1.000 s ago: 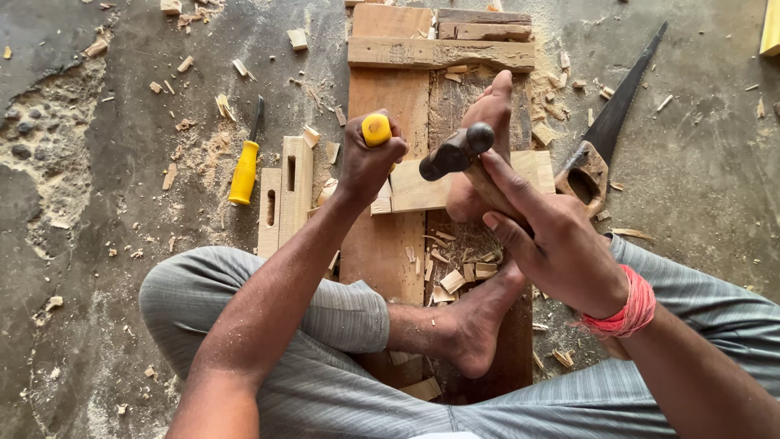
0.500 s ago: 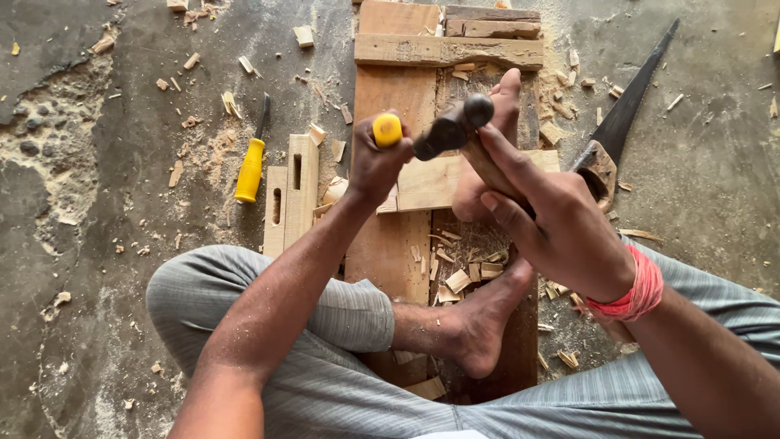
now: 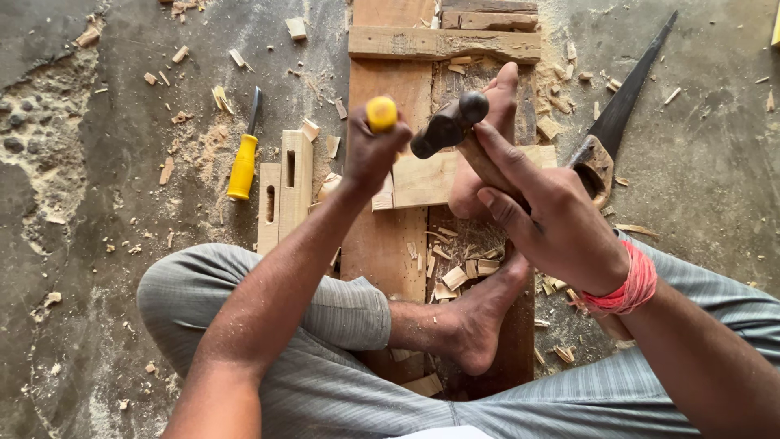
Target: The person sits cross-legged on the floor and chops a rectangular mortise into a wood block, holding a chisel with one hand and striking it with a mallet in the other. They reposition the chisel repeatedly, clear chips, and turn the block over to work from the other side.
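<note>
My left hand (image 3: 372, 154) grips a chisel upright; only its yellow handle top (image 3: 382, 112) shows above my fist. My right hand (image 3: 546, 218) holds a hammer by its wooden handle, and the dark metal hammer head (image 3: 448, 124) hangs just right of the chisel top, close to it. Under the chisel lies a pale wooden piece (image 3: 422, 177) across a long brown plank (image 3: 382, 236). My feet (image 3: 479, 162) press on the wood, one on the pale piece, the other (image 3: 475, 321) on the plank.
A second chisel with a yellow handle (image 3: 244, 162) lies on the concrete at left, beside two mortised wooden blocks (image 3: 284, 195). A handsaw (image 3: 617, 122) lies at right. Wood chips litter the floor. A crossbar (image 3: 443, 42) is fixed across the plank's far end.
The hammer head has swung from above my right hand toward the chisel top and now sits right beside it. My left hand has kept the chisel in place.
</note>
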### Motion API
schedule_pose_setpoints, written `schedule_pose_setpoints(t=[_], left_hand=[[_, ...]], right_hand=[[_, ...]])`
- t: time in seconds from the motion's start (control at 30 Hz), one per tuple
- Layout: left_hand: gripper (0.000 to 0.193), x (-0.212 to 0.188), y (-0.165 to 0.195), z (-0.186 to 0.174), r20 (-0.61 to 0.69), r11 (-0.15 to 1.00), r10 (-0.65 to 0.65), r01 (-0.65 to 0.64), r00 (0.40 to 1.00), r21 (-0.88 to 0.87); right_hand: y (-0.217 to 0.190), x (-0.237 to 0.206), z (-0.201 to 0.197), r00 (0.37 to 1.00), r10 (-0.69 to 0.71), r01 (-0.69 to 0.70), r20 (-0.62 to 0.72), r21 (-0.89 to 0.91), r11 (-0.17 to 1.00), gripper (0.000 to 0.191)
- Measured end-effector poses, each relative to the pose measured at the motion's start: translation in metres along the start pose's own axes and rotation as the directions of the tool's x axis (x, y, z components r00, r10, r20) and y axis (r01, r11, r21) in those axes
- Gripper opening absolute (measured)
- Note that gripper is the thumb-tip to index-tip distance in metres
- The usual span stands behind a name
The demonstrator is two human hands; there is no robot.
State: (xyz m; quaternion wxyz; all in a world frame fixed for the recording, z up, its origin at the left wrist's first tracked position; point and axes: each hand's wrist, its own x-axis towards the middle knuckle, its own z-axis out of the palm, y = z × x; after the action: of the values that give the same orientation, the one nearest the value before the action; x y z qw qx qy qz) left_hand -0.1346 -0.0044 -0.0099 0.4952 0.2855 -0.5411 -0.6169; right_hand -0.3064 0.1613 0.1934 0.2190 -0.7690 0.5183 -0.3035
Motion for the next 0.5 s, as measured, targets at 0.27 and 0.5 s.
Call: schedule_pose_setpoints(t=[0.27, 0.5], left_hand=[[0.011, -0.009, 0.014, 0.005, 0.017, 0.998, -0.028, 0.029, 0.999, -0.054], [0.01, -0.016, 0.02, 0.006, 0.008, 1.0, -0.01, 0.01, 1.0, 0.005]], right_hand=[[-0.002, 0.012, -0.005, 0.999, 0.005, -0.004, -0.032, 0.022, 1.0, 0.063], [0.003, 0.024, -0.01, 0.999, -0.024, 0.02, -0.043, -0.092, 0.996, 0.064]])
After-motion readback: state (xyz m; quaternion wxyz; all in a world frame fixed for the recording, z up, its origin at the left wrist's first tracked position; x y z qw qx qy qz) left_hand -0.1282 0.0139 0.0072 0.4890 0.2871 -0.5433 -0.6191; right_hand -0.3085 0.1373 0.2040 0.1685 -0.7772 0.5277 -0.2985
